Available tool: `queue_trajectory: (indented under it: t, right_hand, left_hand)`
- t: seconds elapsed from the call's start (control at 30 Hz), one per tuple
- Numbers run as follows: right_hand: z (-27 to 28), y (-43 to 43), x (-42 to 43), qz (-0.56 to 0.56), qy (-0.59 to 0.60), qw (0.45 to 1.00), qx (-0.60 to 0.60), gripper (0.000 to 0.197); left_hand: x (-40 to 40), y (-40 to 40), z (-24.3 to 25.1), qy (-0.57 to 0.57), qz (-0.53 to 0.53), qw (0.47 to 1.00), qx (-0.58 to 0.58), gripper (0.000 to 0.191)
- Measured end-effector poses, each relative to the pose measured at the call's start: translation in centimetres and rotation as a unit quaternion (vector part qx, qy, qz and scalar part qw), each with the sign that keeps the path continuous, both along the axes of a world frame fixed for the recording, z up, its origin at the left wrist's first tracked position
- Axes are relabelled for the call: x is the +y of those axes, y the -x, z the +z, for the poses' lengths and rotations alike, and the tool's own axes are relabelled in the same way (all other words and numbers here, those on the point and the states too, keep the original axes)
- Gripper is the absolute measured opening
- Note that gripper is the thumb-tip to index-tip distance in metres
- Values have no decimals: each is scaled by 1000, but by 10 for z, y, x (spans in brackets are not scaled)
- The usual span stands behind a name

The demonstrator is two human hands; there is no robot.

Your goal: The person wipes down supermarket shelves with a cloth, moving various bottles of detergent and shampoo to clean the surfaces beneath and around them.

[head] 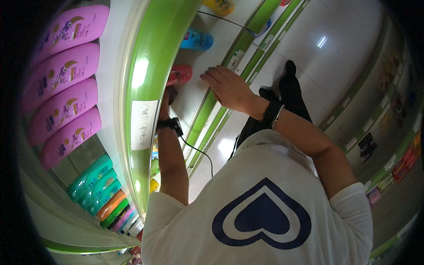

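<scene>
My left hand (164, 105) reaches in under the upper shelf's green edge (145, 76), beside a red bottle (180, 74). The shelf edge hides its fingers, so whether they touch the bottle cannot be told. A black device with a cable is strapped to the left wrist. My right hand (228, 86) lies at the front edge of the lower white shelf (215, 56), palm down, its fingers slightly bent and pointing towards the red bottle, apart from it. Nothing shows in this hand. A blue bottle (197, 39) lies beyond the red one, and a yellow bottle (221, 6) farther off.
Pink bottles (71, 68) stand in a row on the upper shelf, with teal bottles (91, 180) and an orange bottle (111, 204) nearer me. A paper label (144, 125) is on its edge. More green-edged shelves run below. Across the tiled floor (318, 63) is another shelf unit (371, 126).
</scene>
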State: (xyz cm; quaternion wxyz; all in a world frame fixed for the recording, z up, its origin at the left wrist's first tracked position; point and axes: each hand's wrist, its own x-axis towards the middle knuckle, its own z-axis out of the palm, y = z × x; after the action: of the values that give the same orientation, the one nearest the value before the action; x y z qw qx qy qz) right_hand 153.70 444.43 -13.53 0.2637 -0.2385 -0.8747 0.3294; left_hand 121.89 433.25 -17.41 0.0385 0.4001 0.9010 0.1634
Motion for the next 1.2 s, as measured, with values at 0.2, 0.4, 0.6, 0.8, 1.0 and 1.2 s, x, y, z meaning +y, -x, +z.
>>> queue_trajectory:
  t: [0.2,0.4,0.6,0.8,1.0,1.2]
  right_hand:
    - [9,46,4,-72,86,984,141,60]
    - [17,82,12,-15,194,970,145,63]
    - [6,98,14,-80,65,984,145,43]
    - [25,69,0,-64,96,988,106,45]
    - [43,31,-25,22,161,984,71,50]
    - [37,-38,-46,54,190,979,47,52]
  left_hand:
    - [-26,-103,32,-30,-158,987,-30,36]
    - [-60,-147,46,-24,-221,975,-14,38]
    - [-29,-92,41,-12,-71,997,-41,37]
    - [-19,-21,17,-12,2,1000,19,34]
    - [17,-9,7,-14,-40,999,24,32]
    - [83,-43,12,-22,-197,980,-13,29]
